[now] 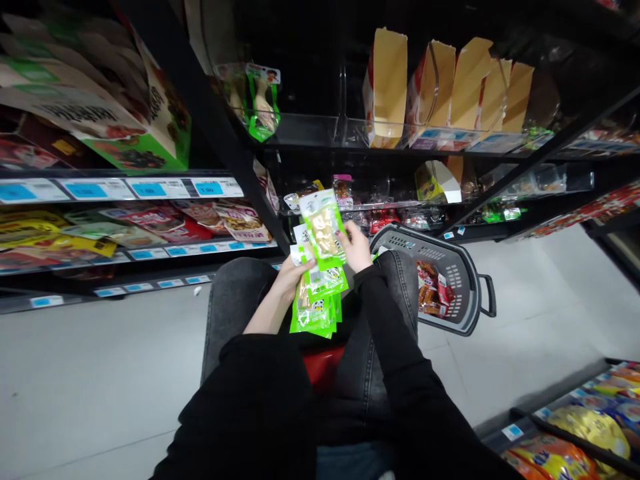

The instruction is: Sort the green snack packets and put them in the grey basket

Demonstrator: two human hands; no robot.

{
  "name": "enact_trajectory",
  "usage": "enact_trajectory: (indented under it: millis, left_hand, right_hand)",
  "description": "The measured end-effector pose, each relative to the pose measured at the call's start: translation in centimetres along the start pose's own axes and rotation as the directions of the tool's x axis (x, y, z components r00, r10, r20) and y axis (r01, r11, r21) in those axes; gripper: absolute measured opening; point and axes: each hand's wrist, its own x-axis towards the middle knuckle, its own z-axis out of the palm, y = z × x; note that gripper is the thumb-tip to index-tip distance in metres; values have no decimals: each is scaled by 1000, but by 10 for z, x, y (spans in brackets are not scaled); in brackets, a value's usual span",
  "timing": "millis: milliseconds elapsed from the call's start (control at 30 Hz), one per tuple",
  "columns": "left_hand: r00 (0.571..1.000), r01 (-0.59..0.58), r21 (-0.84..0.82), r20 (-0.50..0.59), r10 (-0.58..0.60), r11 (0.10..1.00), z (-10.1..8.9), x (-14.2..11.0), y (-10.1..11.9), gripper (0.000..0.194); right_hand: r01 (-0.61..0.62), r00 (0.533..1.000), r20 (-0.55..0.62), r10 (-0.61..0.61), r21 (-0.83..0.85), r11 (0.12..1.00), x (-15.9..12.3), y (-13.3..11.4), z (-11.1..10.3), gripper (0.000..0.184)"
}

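Note:
I sit or squat in a shop aisle with my knees in grey jeans. My left hand [291, 275] is closed around a stack of several bright green snack packets [320, 303] resting over my lap. My right hand [356, 247] pinches one green packet [323, 223] and holds it upright above the stack, in front of the lower shelf.
A grey shopping basket [465, 293] with red packets stands on the floor by my right knee. Black shelves ahead hold cardboard display boxes [445, 87] and hanging green packets [263, 100]. Left shelves carry snack bags and blue price tags [145, 189]. A bin of bags [585, 427] sits bottom right.

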Motion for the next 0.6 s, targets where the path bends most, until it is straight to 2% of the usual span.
enact_trajectory:
  millis: [133, 200, 267, 333, 467, 600]
  left_hand:
    - [999, -6, -39, -32, 5, 999, -4, 1, 2, 47]
    - [999, 5, -80, -44, -8, 997, -6, 1, 4, 44]
    - [998, 17, -114, -52, -23, 993, -6, -1, 7, 44]
    - [998, 21, -140, -55, -29, 990, -6, -3, 9, 46]
    - [997, 41, -180, -53, -51, 983, -4, -6, 10, 48]
    - [997, 69, -182, -32, -76, 981, -4, -8, 10, 48]
  right_hand:
    - [-63, 961, -261, 94, 125, 990, 4, 23, -28, 17]
    - [-68, 945, -306, 116, 162, 984, 3, 34, -40, 24]
    - [-67, 952, -284, 114, 171, 983, -1, 41, -44, 28]
    - [-71, 968, -225, 106, 161, 984, -6, 41, -37, 27]
    - [-67, 995, -53, 79, 194, 979, -17, 24, -3, 23]
    - [-61, 997, 62, 49, 213, 975, -23, 10, 22, 24]
